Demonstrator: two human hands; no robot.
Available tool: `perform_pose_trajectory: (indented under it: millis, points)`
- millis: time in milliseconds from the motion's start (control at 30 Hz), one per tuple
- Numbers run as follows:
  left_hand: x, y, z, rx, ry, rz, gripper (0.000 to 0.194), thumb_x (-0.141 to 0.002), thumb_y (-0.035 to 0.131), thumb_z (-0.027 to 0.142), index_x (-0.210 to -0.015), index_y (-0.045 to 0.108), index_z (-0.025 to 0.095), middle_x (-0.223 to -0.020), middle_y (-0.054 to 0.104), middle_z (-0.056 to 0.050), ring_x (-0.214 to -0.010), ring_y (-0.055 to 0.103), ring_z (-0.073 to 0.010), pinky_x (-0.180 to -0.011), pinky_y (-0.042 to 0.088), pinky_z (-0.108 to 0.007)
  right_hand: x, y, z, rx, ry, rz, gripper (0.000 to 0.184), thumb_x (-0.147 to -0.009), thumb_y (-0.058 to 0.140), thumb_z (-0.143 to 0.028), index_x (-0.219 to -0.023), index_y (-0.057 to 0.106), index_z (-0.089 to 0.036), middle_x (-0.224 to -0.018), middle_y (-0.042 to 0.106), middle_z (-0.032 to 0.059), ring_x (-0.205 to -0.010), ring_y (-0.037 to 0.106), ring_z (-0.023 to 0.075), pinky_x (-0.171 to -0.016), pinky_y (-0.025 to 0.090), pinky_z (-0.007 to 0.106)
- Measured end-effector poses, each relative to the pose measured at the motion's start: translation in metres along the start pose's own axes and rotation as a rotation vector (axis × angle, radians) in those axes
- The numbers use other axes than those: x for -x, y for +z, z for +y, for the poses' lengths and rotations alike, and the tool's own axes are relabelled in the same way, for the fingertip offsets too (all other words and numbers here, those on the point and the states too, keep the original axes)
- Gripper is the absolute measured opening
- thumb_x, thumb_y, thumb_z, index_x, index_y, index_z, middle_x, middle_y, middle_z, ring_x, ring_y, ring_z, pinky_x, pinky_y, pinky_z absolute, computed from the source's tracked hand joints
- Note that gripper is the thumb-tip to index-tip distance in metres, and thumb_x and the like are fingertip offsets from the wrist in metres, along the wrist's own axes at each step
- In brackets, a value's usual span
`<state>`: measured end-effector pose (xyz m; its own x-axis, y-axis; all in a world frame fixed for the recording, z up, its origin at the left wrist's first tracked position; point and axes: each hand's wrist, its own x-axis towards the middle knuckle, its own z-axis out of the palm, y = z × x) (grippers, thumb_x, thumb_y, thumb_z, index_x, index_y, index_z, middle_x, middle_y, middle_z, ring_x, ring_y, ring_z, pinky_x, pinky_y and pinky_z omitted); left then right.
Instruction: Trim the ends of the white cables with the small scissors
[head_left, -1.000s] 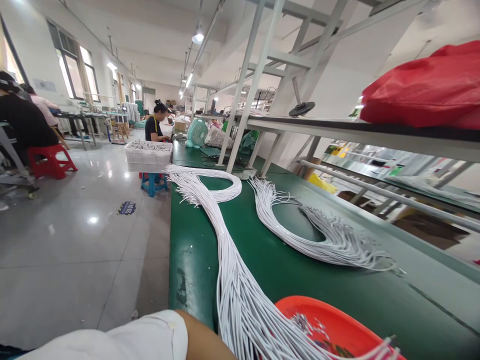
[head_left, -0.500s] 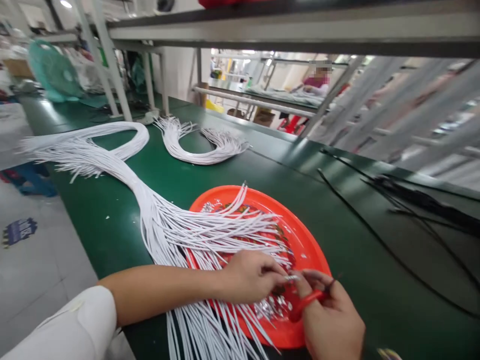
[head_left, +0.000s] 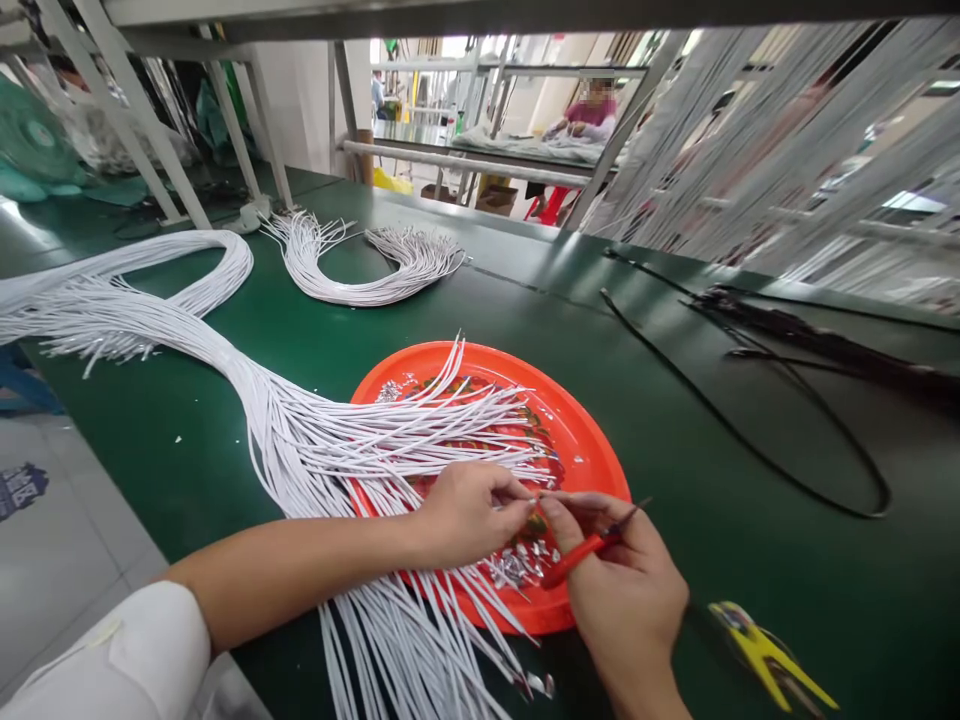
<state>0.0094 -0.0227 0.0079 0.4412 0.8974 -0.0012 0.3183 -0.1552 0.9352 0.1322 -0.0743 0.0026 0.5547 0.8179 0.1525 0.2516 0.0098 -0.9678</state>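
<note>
My left hand (head_left: 469, 512) is closed in a pinch over the near part of a red round tray (head_left: 589, 450), its fingertips meeting those of my right hand (head_left: 622, 590) on something small I cannot make out. My right hand is closed too and has a thin red tool (head_left: 581, 558) tucked across its fingers. A thick bundle of white cords (head_left: 300, 440) runs from the far left across the green table (head_left: 675, 420) and fans out over the tray. Small silvery bits (head_left: 517, 568) lie on the tray under my hands.
Yellow snips (head_left: 765, 655) lie on the table right of my right hand. A second white cord bundle (head_left: 360, 270) curls at the back. Black cords (head_left: 765, 400) loop at the right. White cords (head_left: 787, 150) hang from a rack above. Another person (head_left: 589, 110) sits at a far bench.
The view swung from the room and far end of the table down onto the tray. My hands came into view and stay pinched together over the tray.
</note>
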Motion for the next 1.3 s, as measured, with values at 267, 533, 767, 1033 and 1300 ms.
perform_pose_trajectory:
  millis: [267, 533, 767, 1033, 1300]
  points:
    - [-0.002, 0.003, -0.002, 0.106, 0.006, 0.04, 0.016, -0.075, 0.053, 0.026, -0.074, 0.064, 0.013, -0.072, 0.067, -0.003, -0.065, 0.059, -0.0112, -0.059, 0.043, -0.02, -0.007, 0.0, 0.009, -0.024, 0.1, 0.011, 0.028, -0.063, 0.071, -0.036, -0.078, 0.058, -0.017, -0.069, 0.059, -0.0012, -0.06, 0.057, 0.0108, -0.057, 0.048, 0.022]
    - [0.0, -0.001, 0.003, -0.032, 0.069, 0.065, 0.015, -0.074, 0.054, 0.023, -0.072, 0.067, 0.014, -0.069, 0.065, -0.002, -0.064, 0.056, -0.0111, -0.061, 0.041, -0.022, -0.002, 0.001, 0.001, -0.063, 0.053, 0.03, 0.025, -0.065, 0.071, -0.034, -0.079, 0.058, -0.018, -0.071, 0.062, -0.0003, -0.06, 0.059, 0.0114, -0.058, 0.049, 0.023]
    - [-0.001, 0.0, 0.0, -0.039, 0.061, 0.048, 0.015, -0.074, 0.053, 0.023, -0.071, 0.065, 0.015, -0.067, 0.065, -0.001, -0.063, 0.056, -0.011, -0.059, 0.041, -0.021, -0.001, 0.0, 0.0, 0.13, 0.034, 0.002, 0.027, -0.066, 0.067, -0.04, -0.078, 0.06, -0.017, -0.069, 0.062, 0.0018, -0.053, 0.054, 0.0116, -0.045, 0.044, 0.021]
    - [-0.001, 0.004, -0.002, 0.073, 0.038, 0.11, 0.013, -0.074, 0.054, 0.024, -0.073, 0.063, 0.014, -0.069, 0.065, -0.002, -0.061, 0.056, -0.0104, -0.057, 0.043, -0.021, -0.004, 0.001, 0.004, 0.123, 0.008, 0.026, 0.026, -0.066, 0.066, -0.039, -0.077, 0.058, -0.017, -0.067, 0.06, 0.0012, -0.059, 0.057, 0.0133, -0.055, 0.047, 0.024]
    - [-0.001, 0.001, 0.001, 0.199, 0.02, 0.106, 0.012, -0.074, 0.056, 0.024, -0.075, 0.063, 0.014, -0.074, 0.066, -0.003, -0.068, 0.06, -0.0122, -0.062, 0.047, -0.022, -0.001, -0.001, -0.002, 0.172, -0.031, -0.248, 0.021, -0.067, 0.062, -0.037, -0.076, 0.058, -0.019, -0.063, 0.058, 0.0002, -0.058, 0.056, 0.0141, -0.054, 0.046, 0.023]
